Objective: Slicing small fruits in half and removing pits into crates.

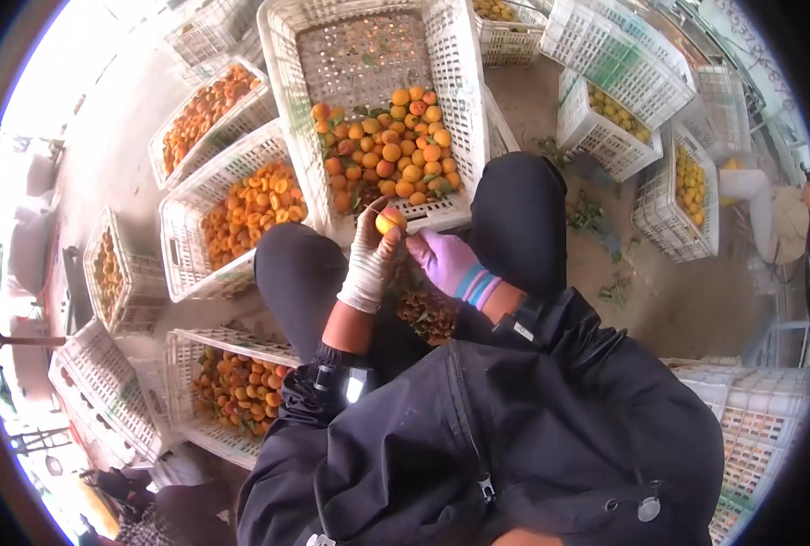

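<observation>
My left hand, in a white fingerless glove or wrap, holds an orange-red apricot between thumb and fingers. My right hand wears a lilac glove with blue stripes at the wrist; its thumb and fingertips are closed together just right of the apricot. Whether it grips something small cannot be seen. Ahead of my hands, a large white plastic crate tilts towards my knees, whole apricots with some leaves gathered at its near end. Below my hands, between my legs, lies a heap of brown pits.
To the left, one crate holds halved apricots, and another holds whole ones. More fruit crates stand at the right, near a seated person. Leaves litter the floor. Another person is at the lower left.
</observation>
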The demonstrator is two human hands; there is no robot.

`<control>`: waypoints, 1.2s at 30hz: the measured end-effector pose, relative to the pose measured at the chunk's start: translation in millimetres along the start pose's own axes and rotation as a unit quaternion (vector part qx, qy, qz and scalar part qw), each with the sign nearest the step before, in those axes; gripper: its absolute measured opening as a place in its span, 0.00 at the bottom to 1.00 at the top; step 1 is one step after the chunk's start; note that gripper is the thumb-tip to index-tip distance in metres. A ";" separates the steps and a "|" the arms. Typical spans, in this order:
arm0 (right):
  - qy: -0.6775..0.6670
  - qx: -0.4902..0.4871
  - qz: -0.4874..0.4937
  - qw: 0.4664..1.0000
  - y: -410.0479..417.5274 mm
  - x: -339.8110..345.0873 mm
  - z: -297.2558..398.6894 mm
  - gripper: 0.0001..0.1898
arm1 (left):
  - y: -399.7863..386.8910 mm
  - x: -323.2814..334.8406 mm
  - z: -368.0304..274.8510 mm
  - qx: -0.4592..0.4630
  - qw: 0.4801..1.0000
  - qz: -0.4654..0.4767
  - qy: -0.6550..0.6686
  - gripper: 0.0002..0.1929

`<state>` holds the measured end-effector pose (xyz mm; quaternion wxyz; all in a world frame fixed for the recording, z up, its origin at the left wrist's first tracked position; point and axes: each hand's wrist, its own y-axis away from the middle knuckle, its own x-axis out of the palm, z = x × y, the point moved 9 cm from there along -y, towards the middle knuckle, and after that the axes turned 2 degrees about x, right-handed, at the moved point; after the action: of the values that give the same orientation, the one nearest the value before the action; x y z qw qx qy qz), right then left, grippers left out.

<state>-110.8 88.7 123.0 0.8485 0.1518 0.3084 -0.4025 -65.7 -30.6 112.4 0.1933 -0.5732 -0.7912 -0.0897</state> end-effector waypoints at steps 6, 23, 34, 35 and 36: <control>0.057 -0.064 -0.021 0.996 -0.3 4.1 10.0 0.16 | -1.2 -27.7 22.4 0.028 0.991 -0.101 -0.080 0.28; 0.056 -0.109 -0.035 0.992 -6.1 6.9 15.6 0.21 | -12.5 -22.0 55.9 0.028 0.980 -0.088 0.179 0.27; 0.081 -0.098 -0.028 0.991 -2.7 3.4 17.2 0.21 | -10.9 -5.4 55.8 -0.034 0.976 -0.090 0.196 0.25; 0.113 -0.083 -0.019 0.990 -1.9 5.1 13.9 0.21 | -10.2 -1.1 56.1 -0.042 0.973 -0.084 0.210 0.23; 0.111 -0.095 -0.019 0.989 0.6 5.3 15.6 0.21 | -8.5 1.7 56.6 -0.050 0.970 -0.077 0.223 0.21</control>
<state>-101.5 78.1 131.6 0.8117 0.1086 0.4401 -0.3683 -85.7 -11.4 62.4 0.3283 -0.4848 -0.7646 -0.2694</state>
